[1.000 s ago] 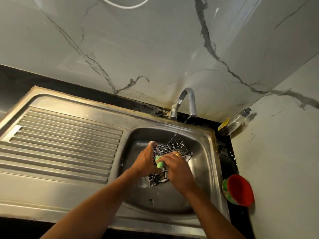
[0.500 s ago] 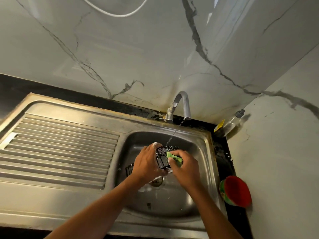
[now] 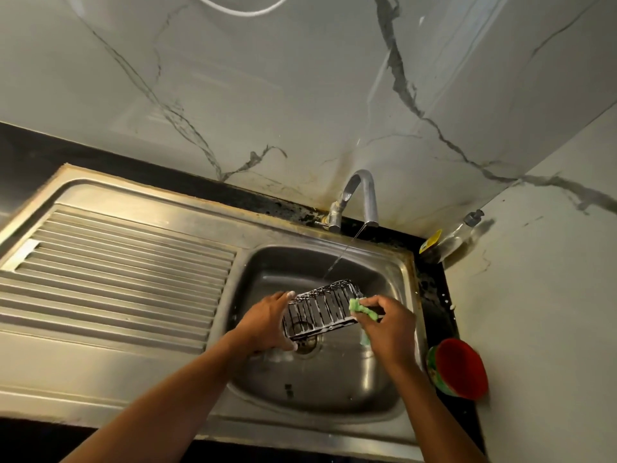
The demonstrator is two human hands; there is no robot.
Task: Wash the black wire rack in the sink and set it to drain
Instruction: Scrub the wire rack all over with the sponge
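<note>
The black wire rack (image 3: 322,309), streaked with white foam, is held on its side above the drain of the steel sink (image 3: 394,389). My left hand (image 3: 267,324) grips its left end. My right hand (image 3: 389,324) pinches a green sponge (image 3: 362,309) against the rack's right end. A thin stream of water falls from the tap (image 3: 359,198) onto the rack's far edge.
The ribbed steel draining board (image 3: 117,272) lies left of the basin. A red-and-green tub (image 3: 459,369) sits on the black counter to the right. A clear bottle with a yellow label (image 3: 449,238) leans in the back corner. Marble walls close in behind and to the right.
The rack has been turned so that its long side faces me. My right hand with the sponge has moved from the rack's middle to its right end, and my left hand has shifted to the left end.
</note>
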